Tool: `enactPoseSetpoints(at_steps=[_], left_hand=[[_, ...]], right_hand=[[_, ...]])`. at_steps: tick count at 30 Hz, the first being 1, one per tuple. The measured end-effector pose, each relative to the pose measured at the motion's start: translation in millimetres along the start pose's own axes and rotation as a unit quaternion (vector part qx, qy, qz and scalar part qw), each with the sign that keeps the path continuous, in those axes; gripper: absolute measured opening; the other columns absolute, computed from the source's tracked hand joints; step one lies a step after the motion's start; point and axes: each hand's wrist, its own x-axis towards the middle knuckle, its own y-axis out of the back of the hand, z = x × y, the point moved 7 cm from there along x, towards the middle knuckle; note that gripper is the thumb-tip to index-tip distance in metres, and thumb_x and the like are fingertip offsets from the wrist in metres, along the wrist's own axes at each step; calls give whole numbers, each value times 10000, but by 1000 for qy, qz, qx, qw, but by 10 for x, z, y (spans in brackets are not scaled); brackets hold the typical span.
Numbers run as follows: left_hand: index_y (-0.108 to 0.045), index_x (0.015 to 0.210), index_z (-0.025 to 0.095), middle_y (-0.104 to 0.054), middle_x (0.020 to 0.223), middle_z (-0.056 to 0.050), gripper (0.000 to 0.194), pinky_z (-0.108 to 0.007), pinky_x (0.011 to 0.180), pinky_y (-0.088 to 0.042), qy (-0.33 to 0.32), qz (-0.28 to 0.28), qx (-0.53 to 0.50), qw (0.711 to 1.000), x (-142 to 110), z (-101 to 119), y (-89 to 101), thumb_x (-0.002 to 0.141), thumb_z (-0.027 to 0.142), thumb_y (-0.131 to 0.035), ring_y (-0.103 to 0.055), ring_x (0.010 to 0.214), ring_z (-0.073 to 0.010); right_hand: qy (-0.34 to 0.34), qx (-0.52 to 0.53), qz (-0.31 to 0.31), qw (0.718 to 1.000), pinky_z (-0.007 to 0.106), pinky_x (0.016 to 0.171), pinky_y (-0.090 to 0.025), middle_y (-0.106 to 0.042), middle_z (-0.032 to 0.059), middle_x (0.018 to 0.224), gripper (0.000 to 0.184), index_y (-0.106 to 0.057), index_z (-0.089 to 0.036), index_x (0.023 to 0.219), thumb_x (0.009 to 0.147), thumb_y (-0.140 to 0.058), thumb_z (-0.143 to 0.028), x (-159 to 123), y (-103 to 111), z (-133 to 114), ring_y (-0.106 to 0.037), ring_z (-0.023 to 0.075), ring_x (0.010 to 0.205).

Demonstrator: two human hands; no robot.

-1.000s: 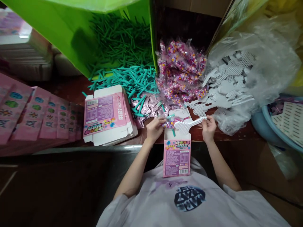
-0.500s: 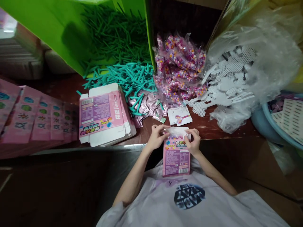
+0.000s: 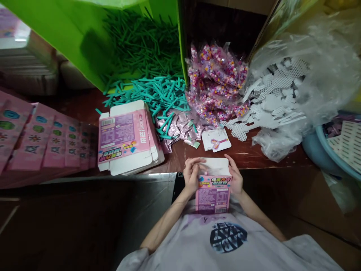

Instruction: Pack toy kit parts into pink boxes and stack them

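A pink and purple cardboard box [image 3: 213, 195] stands upright against my shirt, its white top flap [image 3: 216, 162] raised at the far side. My left hand [image 3: 193, 175] grips the box's upper left corner, fingers curled over the opening. On the opposite edge my right hand [image 3: 235, 176] is closed around the upper right side. A bit of clear film shows in the box mouth; the rest of the contents is hidden. Just beyond the box, printed cards [image 3: 216, 140] with a wand picture lie on the table.
Flattened boxes [image 3: 126, 137] are stacked left of centre, filled pink boxes [image 3: 34, 139] further left. Behind lie teal sticks [image 3: 152, 92], pink sachets [image 3: 180, 126], bead bags [image 3: 217, 79] and white pegboards [image 3: 270, 101]. A blue basin [image 3: 321, 145] stands right.
The bag of colourful beads at the box mouth has gone down inside. My hands have shifted from pinching at the opening to holding the box's two sides.
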Motion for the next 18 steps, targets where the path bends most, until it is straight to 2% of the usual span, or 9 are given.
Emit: enactPoseSetpoints(at_steps=[2,4,5,7,9,12,15,16,18], left_hand=[[-460,1289,257,-616,1158,-97,504,-391,979,-416,6,57,-45,997,-71,-3,49,833,440,-570,-577,1097,-228],[-452,1296,240,-583,1236,-109,604,-365,951,-452,45,21,-84,995,-89,-6,-4,761,445,-643,-554,1158,-252],[-490,1272,222,-604,1208,-107,597,-361,916,-474,94,-27,-115,989,-98,-37,-66,748,465,-641,-577,1124,-263],[-588,1188,179,-665,1085,-105,547,-361,826,-509,201,-111,-192,954,-149,-102,-178,769,531,-579,-636,990,-269],[-657,1119,153,-694,1009,-111,553,-364,776,-519,267,-132,-249,922,-190,-140,-202,773,571,-553,-659,898,-267],[-715,1060,179,-720,956,-92,486,-346,731,-522,309,-122,-252,909,-218,-215,-167,662,458,-718,-670,809,-244],[-770,891,206,-728,944,-84,324,-371,789,-526,265,-118,-223,930,-202,-254,-110,604,356,-786,-674,859,-251],[-777,830,206,-726,961,-92,279,-398,836,-522,223,-122,-222,942,-187,-231,-97,626,396,-776,-672,902,-263],[-776,741,201,-715,1014,-115,327,-447,893,-510,130,-139,-212,958,-176,-150,-93,667,517,-736,-668,955,-287]], right_hand=[[-72,50,-67,994,366,762,-538,-702,37,1057,617,-480,-277,1331,723,-583,-269,-8,-74,33,-684,233,865],[-107,59,-78,989,348,723,-544,-728,28,994,630,-585,-250,1203,582,-600,-144,24,-68,59,-691,232,813],[-113,56,-64,990,338,712,-544,-737,24,970,595,-631,-235,1111,533,-591,-102,52,-42,75,-691,231,803],[-113,51,-22,992,321,697,-543,-749,15,921,507,-671,-218,962,488,-577,-65,100,17,105,-691,227,784],[-110,55,-4,992,314,690,-544,-752,8,890,500,-679,-220,949,486,-582,-58,113,27,122,-691,220,765],[-95,62,-30,993,348,748,-553,-752,25,947,569,-664,-242,1107,558,-617,-98,77,-33,95,-698,229,826],[-32,39,-69,996,413,859,-539,-717,85,1117,317,-732,-213,988,686,-649,-261,25,-79,10,-684,269,978],[-6,16,-77,997,424,877,-533,-707,102,1141,225,-755,-198,878,717,-651,-316,9,-84,-15,-682,278,989],[38,-49,-72,995,427,876,-532,-704,116,1140,206,-758,-189,738,752,-661,-370,-11,-77,-40,-693,277,952]])
